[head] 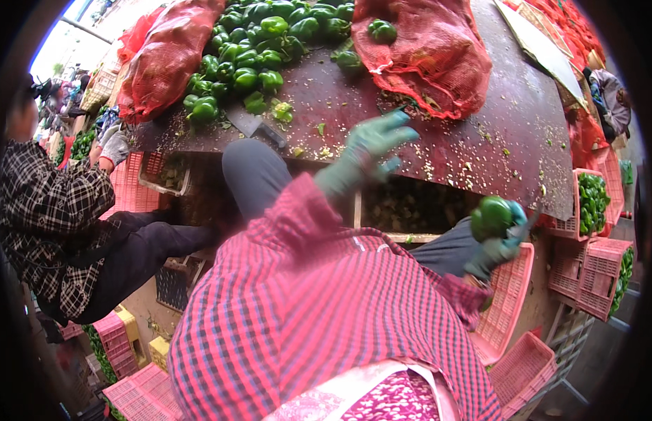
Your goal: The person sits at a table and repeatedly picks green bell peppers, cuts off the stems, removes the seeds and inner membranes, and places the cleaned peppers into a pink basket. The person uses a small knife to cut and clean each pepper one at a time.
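My left hand (365, 150), in a green glove, is over the near edge of the dark table (326, 100) with its fingers spread and nothing in it. On the right, my right hand (497, 247), gloved too, is closed around a green bell pepper (491, 218); a thin blade (528, 226) sticks out beside its fingers. A pile of green bell peppers (247, 58) covers the table's far left part. In front of the pile lies a cleaver (255, 126) with a dark handle. A red mesh sack (426, 58) lies beyond my left hand, with a pepper on top.
Another red mesh sack (170, 58) lies at the table's left. At the left sits a person (57, 184) in a checked shirt and gloves. Pink plastic crates (507, 305) stand by my right side; others (589, 273) hold peppers. A tray (357, 208) is under the table edge.
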`<state>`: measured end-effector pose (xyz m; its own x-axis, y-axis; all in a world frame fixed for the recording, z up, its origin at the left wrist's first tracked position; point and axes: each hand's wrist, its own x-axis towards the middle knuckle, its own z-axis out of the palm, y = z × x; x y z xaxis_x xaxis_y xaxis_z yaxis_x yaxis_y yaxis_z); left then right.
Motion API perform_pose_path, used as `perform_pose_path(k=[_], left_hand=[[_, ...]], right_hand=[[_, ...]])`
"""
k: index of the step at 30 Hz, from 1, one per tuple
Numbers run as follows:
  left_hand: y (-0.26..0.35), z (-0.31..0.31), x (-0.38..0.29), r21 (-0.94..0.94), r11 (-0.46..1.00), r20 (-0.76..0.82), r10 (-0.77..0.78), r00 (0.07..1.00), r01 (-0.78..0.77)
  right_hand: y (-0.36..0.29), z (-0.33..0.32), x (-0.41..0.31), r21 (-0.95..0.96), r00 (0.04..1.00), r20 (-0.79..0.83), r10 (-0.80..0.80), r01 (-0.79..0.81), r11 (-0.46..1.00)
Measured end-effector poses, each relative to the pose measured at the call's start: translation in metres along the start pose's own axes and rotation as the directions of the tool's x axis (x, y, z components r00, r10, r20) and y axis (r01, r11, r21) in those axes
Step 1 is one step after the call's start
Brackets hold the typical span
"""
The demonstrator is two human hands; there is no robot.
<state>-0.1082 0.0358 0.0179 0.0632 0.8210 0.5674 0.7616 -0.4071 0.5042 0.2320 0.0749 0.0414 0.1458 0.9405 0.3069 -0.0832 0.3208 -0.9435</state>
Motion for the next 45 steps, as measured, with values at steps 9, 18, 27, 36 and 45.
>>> perform_pose_path(k=[9, 18, 27, 36, 45], left_hand=[[-0.261, -0.150, -0.081, 0.230, 0.225, -0.365, -0.882, 0.298, 0.947], [-0.176, 0.012, -0.065, 0.008, 0.785, -0.053, -0.619, 0.784, 0.620], [-0.142, 0.013, -0.058, -0.529, 0.591, 0.074, -0.683, 0.726, 0.609], [-0.118, 0.010, -0.041, -0.087, 0.828, 0.100, -0.546, 0.832, 0.554], [0.030, 0.015, -0.026, -0.831, 0.099, 0.482, -0.361, 0.798, 0.547]], right_hand=[[0.019, -0.236, 0.016, -0.322, 0.954, -0.209, 0.215, -0.275, 0.906], [0.025, -0.200, 0.015, -0.713, 0.913, -0.394, 0.104, -0.375, 0.592], [0.002, 0.002, -0.002, -0.479, 0.949, -0.016, 0.316, -0.285, 0.831], [0.024, 0.072, -0.055, -0.314, 0.811, 0.223, 0.541, -0.466, 0.827], [0.044, 0.102, -0.041, -0.020, 0.612, 0.471, 0.635, -0.713, 0.701]])
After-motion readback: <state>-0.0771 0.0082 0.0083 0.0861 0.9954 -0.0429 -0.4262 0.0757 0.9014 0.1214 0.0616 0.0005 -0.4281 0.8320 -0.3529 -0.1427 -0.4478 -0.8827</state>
